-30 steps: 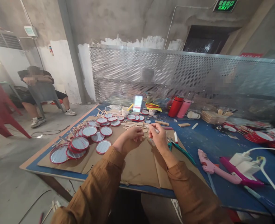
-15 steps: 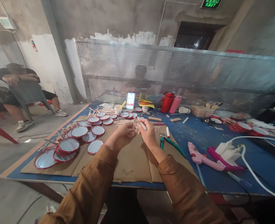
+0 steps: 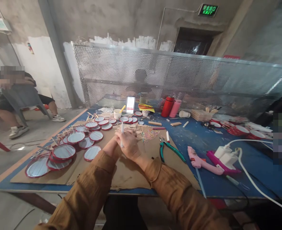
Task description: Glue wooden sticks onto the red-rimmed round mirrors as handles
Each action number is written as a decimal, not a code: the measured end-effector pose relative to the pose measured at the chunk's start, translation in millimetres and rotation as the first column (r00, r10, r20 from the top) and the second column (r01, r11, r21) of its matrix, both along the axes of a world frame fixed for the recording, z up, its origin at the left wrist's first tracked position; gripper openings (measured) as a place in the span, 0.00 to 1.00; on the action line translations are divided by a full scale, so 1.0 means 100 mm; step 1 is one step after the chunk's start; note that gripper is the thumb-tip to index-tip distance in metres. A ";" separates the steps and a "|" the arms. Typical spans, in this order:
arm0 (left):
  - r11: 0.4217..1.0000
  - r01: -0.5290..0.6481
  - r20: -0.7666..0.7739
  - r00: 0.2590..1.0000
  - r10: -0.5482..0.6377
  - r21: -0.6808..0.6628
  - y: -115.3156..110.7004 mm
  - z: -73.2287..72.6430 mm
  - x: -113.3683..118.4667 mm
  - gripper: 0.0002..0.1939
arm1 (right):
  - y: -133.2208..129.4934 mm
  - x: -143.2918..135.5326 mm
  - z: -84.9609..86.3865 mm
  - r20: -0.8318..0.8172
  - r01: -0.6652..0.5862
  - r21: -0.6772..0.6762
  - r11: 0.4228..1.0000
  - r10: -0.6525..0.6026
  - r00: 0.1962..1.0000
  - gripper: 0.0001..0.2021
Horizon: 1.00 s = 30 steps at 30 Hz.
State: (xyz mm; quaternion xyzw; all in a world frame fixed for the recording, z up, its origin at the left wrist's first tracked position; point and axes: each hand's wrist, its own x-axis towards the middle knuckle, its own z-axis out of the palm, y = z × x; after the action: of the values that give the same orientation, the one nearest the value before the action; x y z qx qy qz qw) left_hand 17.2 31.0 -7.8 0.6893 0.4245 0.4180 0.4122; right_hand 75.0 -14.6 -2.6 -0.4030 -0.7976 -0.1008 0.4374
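Note:
My right hand is closed around a white marker pen, which points upward. It crosses in front of my left hand and hides most of it. A thin wooden stick rises at the left fingertips, pinched there. Both hands are above a cardboard sheet. Just beyond them lie loose wooden sticks and a pile of coloured rubber bands. To the left, several round red-rimmed discs with pale faces lie overlapping.
Teal-handled pliers and a pink glue gun lie to the right, beside a magenta power strip with white cables. A red flask, a pink bottle and a phone stand before the perforated metal screen. A person sits at far left.
My right hand has moved left across my left hand, and the marker pen has swung upright. The rubber bands have come into view. The whole view has shifted slightly.

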 end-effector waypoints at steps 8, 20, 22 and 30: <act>0.911 -0.413 0.026 0.911 0.412 0.017 -0.08 -0.16 0.26 0.17 | 0.10 0.02 -0.05 -0.145 -0.076 -0.050 0.996 0.068 0.987 0.13; 0.997 -0.071 0.011 0.997 0.071 0.015 0.01 -0.07 0.32 0.15 | 0.12 0.12 0.03 0.001 -0.062 -0.076 0.995 0.062 0.998 0.10; 0.994 -0.110 -0.033 0.994 0.109 -0.019 0.00 -0.06 0.36 0.16 | 0.11 0.13 0.05 0.011 -0.058 -0.082 0.995 0.060 0.998 0.11; 0.989 0.122 -0.063 0.990 -0.127 -0.082 0.00 0.03 0.28 0.14 | 0.10 0.17 0.06 -0.119 -0.015 -0.132 0.991 -0.001 0.993 0.15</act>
State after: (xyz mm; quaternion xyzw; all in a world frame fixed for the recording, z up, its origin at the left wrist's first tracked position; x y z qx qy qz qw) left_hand 45.2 30.9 -4.4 0.7118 0.4105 0.3510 0.4492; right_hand 92.2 -4.7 3.4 -0.4337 -0.7766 -0.0219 0.4565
